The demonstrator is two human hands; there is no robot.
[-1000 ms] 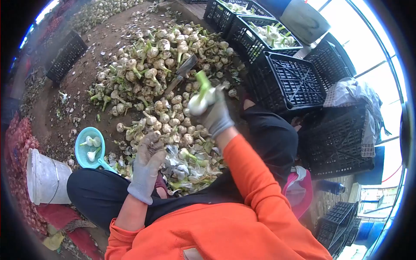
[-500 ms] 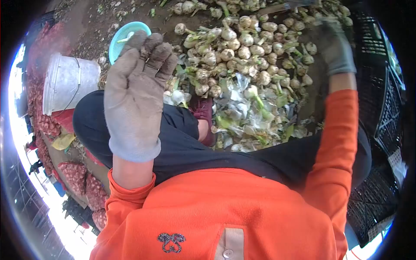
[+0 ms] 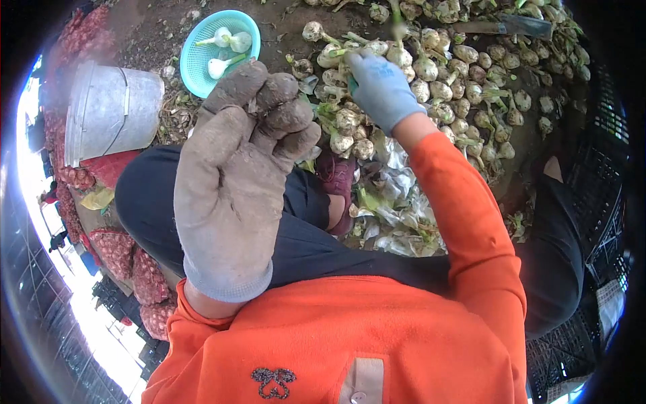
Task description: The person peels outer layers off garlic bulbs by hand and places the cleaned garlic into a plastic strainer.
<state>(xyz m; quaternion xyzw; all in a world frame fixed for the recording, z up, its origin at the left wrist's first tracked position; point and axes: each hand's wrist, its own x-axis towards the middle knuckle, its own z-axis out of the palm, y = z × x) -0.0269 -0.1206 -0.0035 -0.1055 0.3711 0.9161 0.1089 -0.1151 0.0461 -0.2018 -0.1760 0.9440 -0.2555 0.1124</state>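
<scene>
My left hand (image 3: 232,195), in a soiled grey glove, is held palm up over my lap. Its fingers are loosely curled, and nothing shows in the palm. My right hand (image 3: 383,91), in a pale blue-grey glove, is down at the left part of a heap of garlic bulbs (image 3: 441,91) with stems. Its fingers are bent and mostly hidden; a bit of green shows by them. Beyond that hand stands a blurred green stem (image 3: 398,17). Past my left fingertips is a turquoise basket (image 3: 190,67) holding cleaned garlic bulbs (image 3: 240,42).
A knife (image 3: 525,25) lies on the far part of the heap. Peeled garlic skins (image 3: 397,222) cover the ground by my shoe (image 3: 336,178). A white bucket (image 3: 111,111) lies tilted on the left near red mesh sacks (image 3: 114,252). Black crates (image 3: 602,168) stand at right.
My right hand has come left from the far right side to the heap. My left hand appears larger and slightly lower, fingers more curled. More bulbs show in the basket, and the view has shifted.
</scene>
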